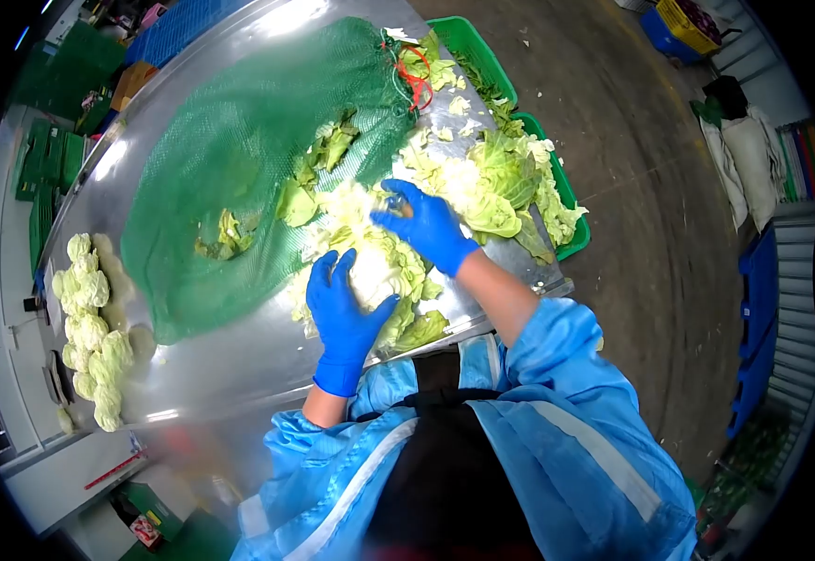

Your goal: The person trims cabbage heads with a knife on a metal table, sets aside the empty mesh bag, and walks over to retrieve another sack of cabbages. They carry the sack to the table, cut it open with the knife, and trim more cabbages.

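Both my hands wear blue gloves. My left hand [340, 313] cups the near left side of a pale cabbage [370, 278], thumb and fingers spread over it. Just beyond, my right hand [431, 224] is over the loosened leaves, fingers curved and thumb held apart. A small brownish patch shows between its thumb and fingers; I cannot tell what it is. Loose cabbage leaves [501, 178] are heaped to the right of the hands. A green mesh sack [230, 168] lies spread over the table on the left, with leaf pieces on or in it.
The metal table [211, 374] holds a stack of trimmed cabbages [89, 318] at its left end. Beyond its right edge stand green crates [571, 243] with leaves in them. A red tie [417, 79] lies at the sack's end. Concrete floor [650, 234] stretches to the right.
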`<act>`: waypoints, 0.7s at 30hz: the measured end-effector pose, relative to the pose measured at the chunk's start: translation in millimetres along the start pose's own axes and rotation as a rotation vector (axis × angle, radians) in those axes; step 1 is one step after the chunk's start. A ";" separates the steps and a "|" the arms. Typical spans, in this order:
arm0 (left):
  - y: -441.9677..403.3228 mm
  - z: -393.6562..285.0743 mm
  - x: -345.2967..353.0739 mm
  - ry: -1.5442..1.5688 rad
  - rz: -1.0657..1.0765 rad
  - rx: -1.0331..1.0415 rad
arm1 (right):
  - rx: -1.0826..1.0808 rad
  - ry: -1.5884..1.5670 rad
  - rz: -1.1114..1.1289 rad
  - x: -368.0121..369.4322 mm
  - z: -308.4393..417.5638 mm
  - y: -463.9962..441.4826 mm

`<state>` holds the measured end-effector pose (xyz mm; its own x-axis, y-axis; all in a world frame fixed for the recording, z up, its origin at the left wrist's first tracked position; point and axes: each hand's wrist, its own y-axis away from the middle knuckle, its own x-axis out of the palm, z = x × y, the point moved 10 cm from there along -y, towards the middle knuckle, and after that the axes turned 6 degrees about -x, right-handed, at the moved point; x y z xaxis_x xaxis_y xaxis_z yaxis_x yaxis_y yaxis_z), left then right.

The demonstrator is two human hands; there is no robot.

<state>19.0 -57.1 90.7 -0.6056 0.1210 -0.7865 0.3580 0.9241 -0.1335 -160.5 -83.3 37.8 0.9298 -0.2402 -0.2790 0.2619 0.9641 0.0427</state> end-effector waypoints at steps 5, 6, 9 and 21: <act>-7.0 12.7 27.0 -0.118 0.065 -0.165 | 0.022 0.177 0.230 15.8 -2.1 47.9; -10.6 13.3 27.6 -0.140 0.069 -0.176 | 0.107 0.087 0.207 14.1 -12.7 49.5; -14.5 16.2 30.4 -0.197 0.075 -0.156 | 0.064 0.146 0.251 9.5 -22.1 37.8; -4.9 27.3 20.3 -0.108 -0.080 -0.118 | -0.137 0.574 0.189 31.5 8.7 7.5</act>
<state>24.4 -69.1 59.0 -0.5468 0.0113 -0.8372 0.2222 0.9660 -0.1320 -126.9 -84.6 37.7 0.6593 -0.0021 -0.7519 0.0356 0.9990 0.0284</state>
